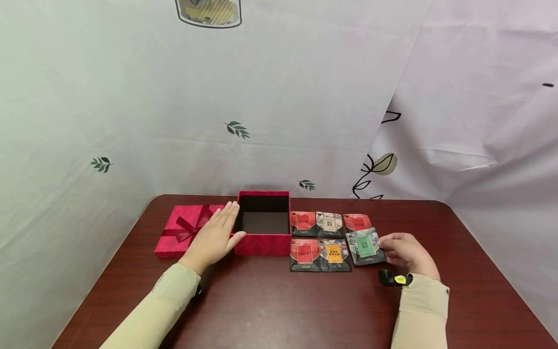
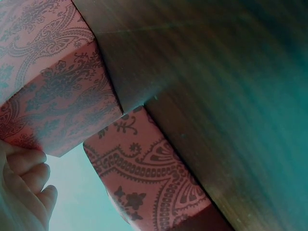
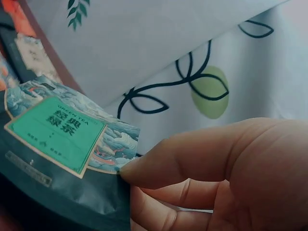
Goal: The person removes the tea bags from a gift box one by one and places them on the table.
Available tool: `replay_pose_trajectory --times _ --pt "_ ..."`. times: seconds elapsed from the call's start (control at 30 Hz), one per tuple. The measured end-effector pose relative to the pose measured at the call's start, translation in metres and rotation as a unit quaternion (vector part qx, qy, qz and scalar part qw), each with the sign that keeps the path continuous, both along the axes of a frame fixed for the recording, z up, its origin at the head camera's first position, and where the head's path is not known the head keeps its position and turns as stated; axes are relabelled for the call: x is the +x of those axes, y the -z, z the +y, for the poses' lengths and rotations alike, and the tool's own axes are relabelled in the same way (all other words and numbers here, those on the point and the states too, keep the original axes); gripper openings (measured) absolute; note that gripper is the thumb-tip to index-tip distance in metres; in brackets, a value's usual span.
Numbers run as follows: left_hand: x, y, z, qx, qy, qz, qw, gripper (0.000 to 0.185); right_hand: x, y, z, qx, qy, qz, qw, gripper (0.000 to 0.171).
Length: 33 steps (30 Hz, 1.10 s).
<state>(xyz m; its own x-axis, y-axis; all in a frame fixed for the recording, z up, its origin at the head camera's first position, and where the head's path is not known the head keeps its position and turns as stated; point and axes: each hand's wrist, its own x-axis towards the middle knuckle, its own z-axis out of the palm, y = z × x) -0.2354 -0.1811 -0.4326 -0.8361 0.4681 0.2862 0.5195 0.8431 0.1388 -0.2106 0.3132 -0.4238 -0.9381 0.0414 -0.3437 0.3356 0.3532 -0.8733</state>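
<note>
Red patterned box (image 1: 264, 224), open at frame centre, has your left hand (image 1: 215, 237) flat against its side, fingers straight. Your right hand (image 1: 407, 252) pinches the green-label tea packet (image 1: 365, 246) by its edge, right of centre; so thin a pinch could let it slip onto neighbouring packets (image 1: 320, 238). Dark wood table (image 1: 279, 310); leaf-print sheets (image 1: 131, 97) behind.

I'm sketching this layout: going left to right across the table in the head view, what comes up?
Box lid with bow → left hand → open red box → tea packets → green-label packet → right hand.
</note>
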Motion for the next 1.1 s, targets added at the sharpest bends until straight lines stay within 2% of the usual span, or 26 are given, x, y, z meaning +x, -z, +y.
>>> replay_pose_trajectory --times 0.33,0.63,1.1 --pt "-0.0007 -0.0003 0.0001 0.002 0.001 0.000 1.0000 0.075 -0.0017 0.0080 -0.0006 0.033 0.005 -0.036 0.999 0.030" --pt "-0.0022 -0.0006 -0.0002 0.003 -0.001 -0.005 1.0000 0.076 -0.0034 0.0087 -0.0016 0.042 0.003 -0.053 0.998 0.022" --pt "-0.0020 -0.0007 -0.0010 0.010 -0.001 -0.010 0.9999 0.076 -0.0013 0.0062 -0.0065 0.055 0.010 -0.043 0.998 0.012"
